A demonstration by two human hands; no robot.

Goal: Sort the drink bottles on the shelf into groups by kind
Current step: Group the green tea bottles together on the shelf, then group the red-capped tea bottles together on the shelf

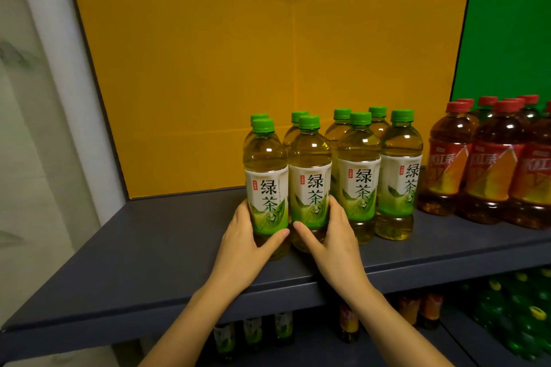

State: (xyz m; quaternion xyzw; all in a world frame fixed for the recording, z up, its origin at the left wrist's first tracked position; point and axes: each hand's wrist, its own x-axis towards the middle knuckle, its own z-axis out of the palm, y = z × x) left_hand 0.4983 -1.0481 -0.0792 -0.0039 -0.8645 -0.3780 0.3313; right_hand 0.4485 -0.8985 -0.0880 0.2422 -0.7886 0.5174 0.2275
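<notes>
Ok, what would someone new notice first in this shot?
The cluster of green tea bottles in the middle, against a bright yellow panel. Two hands reach in from below: the left hand grips the front-left bottle, the right hand its neighbour. Red tea bottles stand grouped at the right.

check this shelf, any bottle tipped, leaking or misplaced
Nothing stands out. The green-capped clear plastic green tea bottles stand upright together on the dark grey shelf, the red-capped amber tea bottles upright beside them. No spill shows. Left hand and right hand each grip a front green tea bottle.
</notes>
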